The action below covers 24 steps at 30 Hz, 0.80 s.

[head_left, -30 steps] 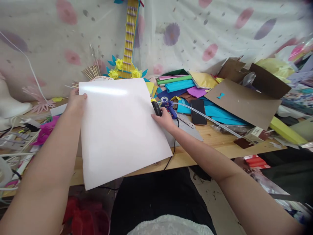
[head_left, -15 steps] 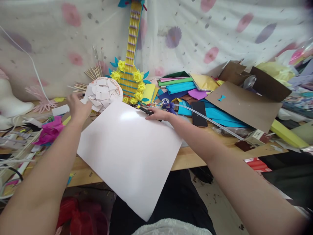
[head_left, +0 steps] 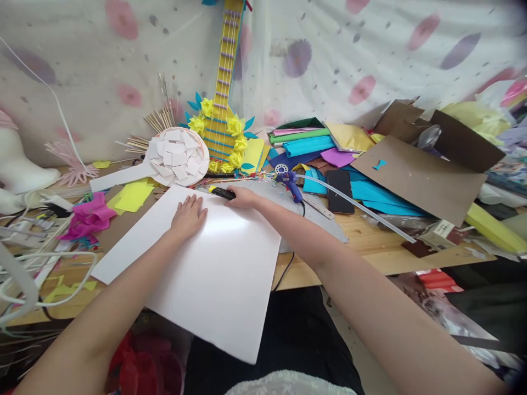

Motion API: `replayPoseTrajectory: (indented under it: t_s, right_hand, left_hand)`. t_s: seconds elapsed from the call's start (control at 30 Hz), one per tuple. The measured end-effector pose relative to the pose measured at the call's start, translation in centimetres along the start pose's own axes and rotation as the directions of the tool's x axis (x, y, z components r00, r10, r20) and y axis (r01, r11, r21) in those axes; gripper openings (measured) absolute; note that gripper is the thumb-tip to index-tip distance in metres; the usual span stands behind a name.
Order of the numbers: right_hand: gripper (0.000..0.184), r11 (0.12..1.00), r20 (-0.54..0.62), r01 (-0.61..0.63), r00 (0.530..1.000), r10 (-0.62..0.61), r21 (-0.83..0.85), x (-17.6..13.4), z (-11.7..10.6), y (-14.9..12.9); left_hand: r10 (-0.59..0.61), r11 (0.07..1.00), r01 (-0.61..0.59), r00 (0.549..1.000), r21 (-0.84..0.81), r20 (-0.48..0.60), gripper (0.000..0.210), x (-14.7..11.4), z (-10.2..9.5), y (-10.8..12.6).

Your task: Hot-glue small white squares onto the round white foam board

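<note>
Board point(head_left: 218, 263) is lying on table point(head_left: 370, 247), one corner overhanging the near edge. Left hand point(head_left: 190, 216) is resting flat on it, grasping nothing, probably steadying it. Right hand point(head_left: 242, 197) is gripping cutter point(head_left: 223, 193) by the handle, apparently for control.

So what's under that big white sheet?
Brown cardboard peeks out at the left of the white sheet and a grey sheet at the right, both seemingly running beneath it. Its near corner juts past the wooden table. The rest underneath is covered.
</note>
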State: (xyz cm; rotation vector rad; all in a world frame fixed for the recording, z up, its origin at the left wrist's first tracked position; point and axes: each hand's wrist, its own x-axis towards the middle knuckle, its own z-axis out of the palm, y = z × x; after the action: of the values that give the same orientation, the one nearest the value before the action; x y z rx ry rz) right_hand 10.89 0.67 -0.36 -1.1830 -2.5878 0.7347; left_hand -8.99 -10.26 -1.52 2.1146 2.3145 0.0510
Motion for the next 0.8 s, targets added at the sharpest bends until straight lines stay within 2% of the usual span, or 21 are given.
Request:
replayPoseTrajectory:
  t_s: [0.17,0.3,0.43,0.53,0.67,0.8]
  right_hand:
    - [0.047,0.993,-0.181,-0.111,0.978,0.100,-0.050,-0.2,-1.0,1.3]
    - [0.032,0.981,-0.137,-0.150,0.982,0.133,-0.121,-2.4,-2.5,3.1]
    - [0.042,0.965,-0.204,-0.249,0.952,0.228,-0.086,-5.4,-4.2,4.6]
    - [0.042,0.966,-0.162,-0.256,0.955,0.249,-0.023,-7.2,-5.0,5.4]
    - [0.042,0.960,-0.100,-0.240,0.969,0.227,-0.143,-8.0,-4.5,5.5]
    - [0.046,0.935,-0.171,-0.304,0.946,0.274,-0.185,-7.3,-3.3,5.0]
  left_hand:
    - [-0.097,0.995,0.096,0.995,-0.026,-0.023,0.059,1.0,0.7,0.9]
    - [-0.124,0.991,0.121,0.991,-0.055,-0.046,0.060,1.5,0.9,3.0]
    - [-0.102,0.992,0.099,0.994,-0.072,-0.037,0.060,1.5,1.1,4.2]
    - [-0.101,0.993,0.099,0.994,-0.066,-0.033,0.060,1.0,1.1,4.6]
    - [-0.131,0.991,0.131,0.991,0.005,-0.021,0.056,0.5,-0.5,5.5]
    - [-0.138,0.987,0.138,0.990,0.086,0.004,0.047,1.6,-3.0,5.8]
